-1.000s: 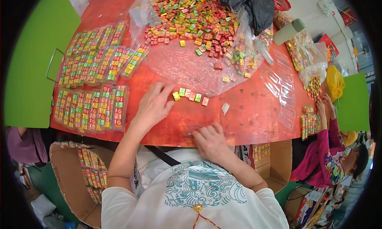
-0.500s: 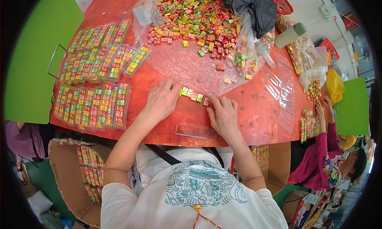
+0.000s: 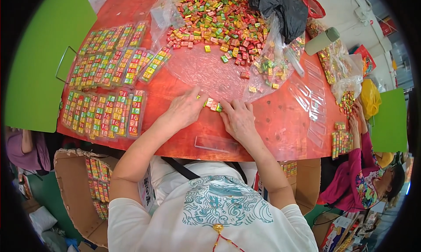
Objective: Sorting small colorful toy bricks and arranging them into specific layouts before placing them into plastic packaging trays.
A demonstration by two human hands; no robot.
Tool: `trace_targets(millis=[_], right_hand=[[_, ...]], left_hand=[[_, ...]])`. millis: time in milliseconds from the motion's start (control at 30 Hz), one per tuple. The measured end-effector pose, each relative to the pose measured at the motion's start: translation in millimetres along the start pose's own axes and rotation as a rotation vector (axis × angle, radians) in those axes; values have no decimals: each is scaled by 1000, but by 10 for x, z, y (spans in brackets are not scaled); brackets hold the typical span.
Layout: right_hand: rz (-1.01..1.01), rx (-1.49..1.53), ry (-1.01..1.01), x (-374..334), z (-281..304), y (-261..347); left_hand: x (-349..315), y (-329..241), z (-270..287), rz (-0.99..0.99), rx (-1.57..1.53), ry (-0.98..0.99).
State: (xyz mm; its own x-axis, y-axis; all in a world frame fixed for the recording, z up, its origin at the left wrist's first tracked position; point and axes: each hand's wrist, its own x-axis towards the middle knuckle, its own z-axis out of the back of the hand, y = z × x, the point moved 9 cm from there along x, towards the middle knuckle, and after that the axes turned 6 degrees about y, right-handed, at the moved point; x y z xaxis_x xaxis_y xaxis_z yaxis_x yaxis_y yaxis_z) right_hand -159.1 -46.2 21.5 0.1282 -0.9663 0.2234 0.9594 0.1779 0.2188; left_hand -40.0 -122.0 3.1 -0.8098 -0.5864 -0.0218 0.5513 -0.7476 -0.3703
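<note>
A short row of small wrapped blocks, coloured yellow, green and pink, lies on the red table between my hands. At its left end my left hand presses with bent fingers drawn together. The fingers of my right hand close in on the right end, covering the last blocks there. Together the hands pinch the row end to end; their fingertips are partly hidden. Nearer my body lies a shallow clear plastic tray, apart from both hands.
A big heap of loose blocks covers the far middle on plastic sheeting. Filled trays stand in rows at left; clear trays lie at right. A bottle stands far right. A cardboard box is below. Another person's hands work at right.
My right hand has moved left against the row and now hides its right end. My left hand has shifted slightly right, and less of the row shows between them.
</note>
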Motion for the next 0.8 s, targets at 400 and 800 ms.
trace_targets(millis=[400, 800], right_hand=[[9, 18, 0, 2, -40, 3], [4, 113, 137, -851, 268, 335]], left_hand=[[-50, -59, 5, 2, -22, -26], [-810, -844, -28, -118, -11, -7]])
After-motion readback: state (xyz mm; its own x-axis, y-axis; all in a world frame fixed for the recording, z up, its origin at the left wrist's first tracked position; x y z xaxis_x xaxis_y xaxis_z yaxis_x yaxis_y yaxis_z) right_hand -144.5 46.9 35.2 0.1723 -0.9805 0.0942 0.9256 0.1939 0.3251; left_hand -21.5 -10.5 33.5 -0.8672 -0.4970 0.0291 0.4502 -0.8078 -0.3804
